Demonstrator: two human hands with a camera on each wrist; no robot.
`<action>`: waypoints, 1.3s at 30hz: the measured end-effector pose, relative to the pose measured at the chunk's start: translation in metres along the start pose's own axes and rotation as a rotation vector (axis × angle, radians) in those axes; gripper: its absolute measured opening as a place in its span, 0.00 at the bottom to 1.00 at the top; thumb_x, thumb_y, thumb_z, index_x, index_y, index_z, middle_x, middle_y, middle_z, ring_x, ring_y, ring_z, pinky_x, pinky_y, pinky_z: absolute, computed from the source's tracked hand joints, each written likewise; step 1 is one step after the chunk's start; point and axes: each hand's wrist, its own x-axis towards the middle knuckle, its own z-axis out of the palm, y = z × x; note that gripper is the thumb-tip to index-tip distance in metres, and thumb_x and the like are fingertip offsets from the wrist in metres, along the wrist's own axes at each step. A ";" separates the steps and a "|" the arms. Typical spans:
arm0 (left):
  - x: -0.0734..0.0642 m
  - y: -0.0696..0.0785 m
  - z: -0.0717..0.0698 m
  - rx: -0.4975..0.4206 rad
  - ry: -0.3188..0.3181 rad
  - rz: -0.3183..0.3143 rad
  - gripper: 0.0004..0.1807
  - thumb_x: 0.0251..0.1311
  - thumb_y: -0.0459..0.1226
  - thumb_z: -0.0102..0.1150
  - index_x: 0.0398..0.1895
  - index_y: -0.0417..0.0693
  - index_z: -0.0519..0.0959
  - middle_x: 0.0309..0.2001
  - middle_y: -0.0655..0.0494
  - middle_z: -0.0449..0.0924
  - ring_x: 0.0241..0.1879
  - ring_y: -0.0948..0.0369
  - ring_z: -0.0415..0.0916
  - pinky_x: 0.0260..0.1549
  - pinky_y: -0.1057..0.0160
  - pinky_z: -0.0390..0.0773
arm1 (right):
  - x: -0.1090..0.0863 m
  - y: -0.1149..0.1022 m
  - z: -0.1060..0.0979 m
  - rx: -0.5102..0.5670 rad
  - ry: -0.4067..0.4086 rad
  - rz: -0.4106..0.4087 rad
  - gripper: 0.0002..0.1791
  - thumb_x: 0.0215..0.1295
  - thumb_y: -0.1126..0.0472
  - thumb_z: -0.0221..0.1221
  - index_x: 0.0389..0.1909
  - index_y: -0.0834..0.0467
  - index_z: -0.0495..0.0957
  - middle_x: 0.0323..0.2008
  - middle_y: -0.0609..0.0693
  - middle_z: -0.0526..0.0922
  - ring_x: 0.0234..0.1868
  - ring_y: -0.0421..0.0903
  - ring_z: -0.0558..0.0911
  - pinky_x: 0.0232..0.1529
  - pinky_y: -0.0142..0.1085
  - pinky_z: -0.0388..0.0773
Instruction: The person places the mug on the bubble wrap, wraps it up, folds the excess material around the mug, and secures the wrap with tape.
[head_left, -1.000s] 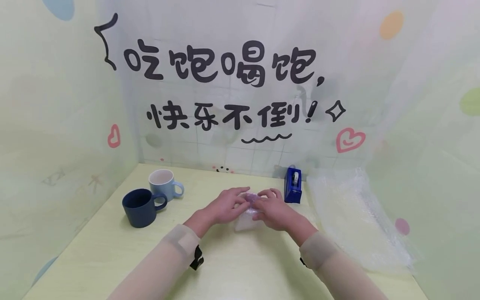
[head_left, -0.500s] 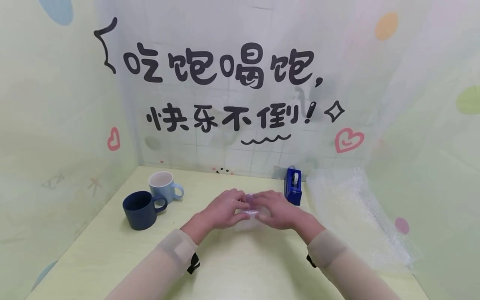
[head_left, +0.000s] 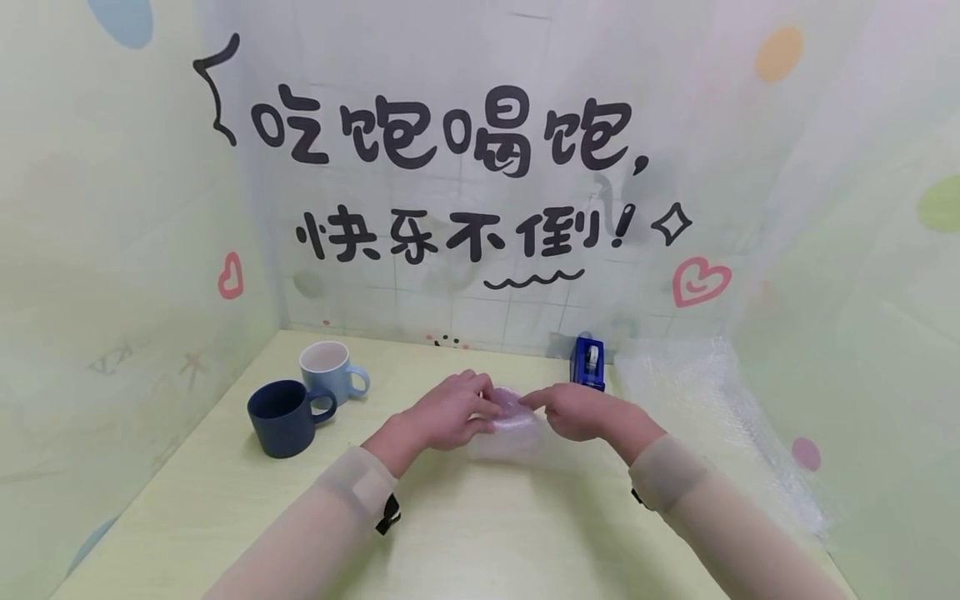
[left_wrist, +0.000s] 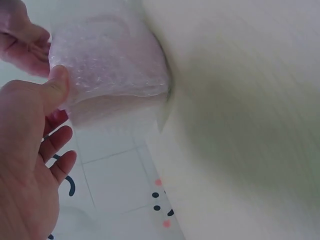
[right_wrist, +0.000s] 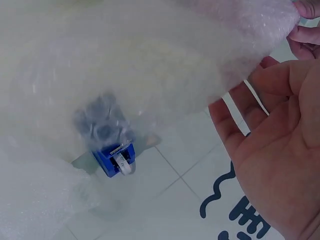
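Observation:
A bundle of bubble wrap (head_left: 510,408) stands on the table in front of me, with something pinkish inside whose shape the wrap blurs. My left hand (head_left: 455,411) pinches its left side, the thumb (left_wrist: 59,82) pressed on the near face and other fingers partly behind. A loose flap of bubble wrap (right_wrist: 150,70) spreads rightward from the bundle. At that flap's far edge is my right hand (head_left: 581,410), its index finger stretched toward the bundle. In the right wrist view, the thumb and index finger meet the wrap's edge, and some fingertips are hidden behind it.
A dark blue mug (head_left: 281,421) and a light blue mug (head_left: 325,371) stand at the left. Behind my right hand sits a blue tape dispenser (head_left: 587,363). Sheets of bubble wrap (head_left: 697,433) lie along the right side. A printed wall (head_left: 465,308) closes the back.
My right hand has moved right, away from the left one, and its index finger has straightened. A flap of wrap now stretches rightward. My left hand stays at the bundle's left side.

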 end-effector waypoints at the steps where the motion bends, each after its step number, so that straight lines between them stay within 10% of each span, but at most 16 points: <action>1: 0.000 -0.001 -0.002 0.010 -0.006 -0.005 0.14 0.74 0.42 0.70 0.58 0.56 0.92 0.53 0.55 0.81 0.53 0.55 0.74 0.55 0.54 0.78 | -0.001 0.000 -0.001 0.009 -0.014 0.004 0.31 0.77 0.73 0.46 0.74 0.53 0.81 0.70 0.54 0.85 0.68 0.53 0.84 0.72 0.53 0.80; 13: 0.006 -0.018 -0.001 0.096 -0.026 -0.141 0.23 0.76 0.29 0.62 0.63 0.65 0.90 0.46 0.54 0.77 0.47 0.55 0.72 0.45 0.58 0.77 | -0.005 -0.008 0.013 0.083 0.072 -0.150 0.22 0.77 0.74 0.51 0.62 0.58 0.87 0.52 0.53 0.91 0.54 0.50 0.89 0.63 0.50 0.87; 22: 0.005 -0.010 0.007 -0.154 0.029 -0.273 0.19 0.80 0.45 0.57 0.65 0.54 0.89 0.57 0.49 0.77 0.55 0.52 0.72 0.51 0.52 0.79 | 0.009 -0.006 0.044 0.003 0.314 -0.192 0.08 0.80 0.60 0.64 0.51 0.59 0.86 0.34 0.46 0.76 0.34 0.39 0.72 0.38 0.32 0.75; 32: 0.011 -0.007 0.015 -0.183 0.140 -0.093 0.11 0.76 0.37 0.66 0.47 0.42 0.94 0.46 0.52 0.84 0.53 0.52 0.74 0.56 0.51 0.81 | 0.011 -0.008 0.060 0.004 0.399 -0.155 0.12 0.75 0.61 0.66 0.54 0.61 0.83 0.35 0.48 0.75 0.34 0.39 0.73 0.37 0.31 0.77; 39: 0.007 -0.005 0.008 -0.253 0.012 -0.124 0.15 0.77 0.40 0.60 0.55 0.45 0.93 0.53 0.50 0.86 0.62 0.50 0.72 0.66 0.46 0.78 | 0.012 -0.010 0.060 0.007 0.377 -0.130 0.24 0.73 0.59 0.69 0.67 0.59 0.79 0.36 0.49 0.77 0.35 0.40 0.76 0.38 0.34 0.80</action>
